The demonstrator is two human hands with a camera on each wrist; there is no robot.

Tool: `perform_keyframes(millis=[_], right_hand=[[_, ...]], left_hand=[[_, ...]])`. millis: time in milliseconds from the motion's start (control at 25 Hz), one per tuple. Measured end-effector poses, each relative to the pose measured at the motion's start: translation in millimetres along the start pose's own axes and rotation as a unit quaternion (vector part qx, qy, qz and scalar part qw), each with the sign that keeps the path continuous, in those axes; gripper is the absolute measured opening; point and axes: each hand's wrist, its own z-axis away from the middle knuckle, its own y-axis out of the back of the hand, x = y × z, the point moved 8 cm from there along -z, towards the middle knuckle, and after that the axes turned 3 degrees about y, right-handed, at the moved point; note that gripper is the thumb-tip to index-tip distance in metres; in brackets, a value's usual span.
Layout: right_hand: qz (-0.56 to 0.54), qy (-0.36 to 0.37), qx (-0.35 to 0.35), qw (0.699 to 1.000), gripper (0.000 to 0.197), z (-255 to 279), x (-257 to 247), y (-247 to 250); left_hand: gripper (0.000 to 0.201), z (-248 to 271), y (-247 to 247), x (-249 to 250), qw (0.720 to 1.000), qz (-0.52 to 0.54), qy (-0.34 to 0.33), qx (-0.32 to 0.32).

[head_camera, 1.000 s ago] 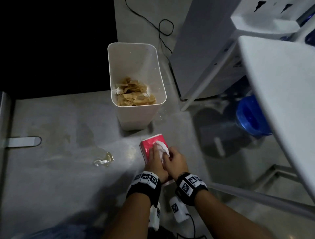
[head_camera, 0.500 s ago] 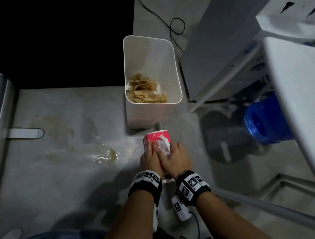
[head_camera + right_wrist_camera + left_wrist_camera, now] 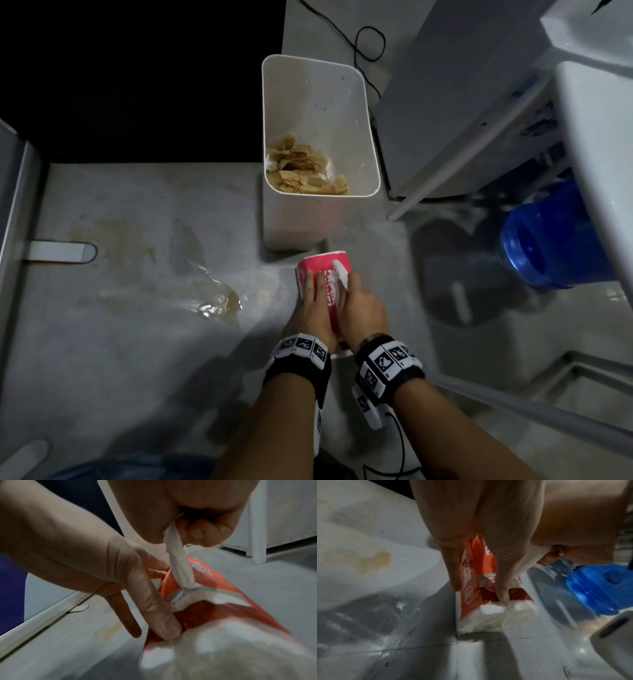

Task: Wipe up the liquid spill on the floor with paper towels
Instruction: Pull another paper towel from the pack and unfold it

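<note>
A red pack of paper towels (image 3: 323,274) lies on the grey floor just in front of a white bin (image 3: 294,219). My left hand (image 3: 313,305) presses straight fingers (image 3: 502,591) flat on the pack (image 3: 471,588). My right hand (image 3: 359,305) pinches a white paper towel (image 3: 178,561) that sticks out of the slit in the pack (image 3: 214,609); the same towel (image 3: 342,275) shows by my thumb in the head view. A yellowish liquid spill (image 3: 219,303) lies on the floor left of the pack, with a pale stain (image 3: 123,246) farther left.
The bin holds several brown-stained used towels (image 3: 301,171). A blue water jug (image 3: 548,240) lies on its side at the right under a white table (image 3: 599,171). A white cabinet (image 3: 462,102) and a black cable (image 3: 366,44) are behind. A metal door track (image 3: 13,205) runs along the left.
The head view has shifted, so bin and pack sit more to the right and the spill shows more fully. My left fingers have flattened on the pack; my right hand keeps hold of the towel.
</note>
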Motion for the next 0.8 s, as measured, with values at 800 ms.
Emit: perform_keyframes(millis=[800], right_hand=[[0.056,0.117,0.143,0.981,0.024,38,-26,111]], left_hand=[[0.162,-6,-11,41,1.0,-0.02,0.006,-0.017]])
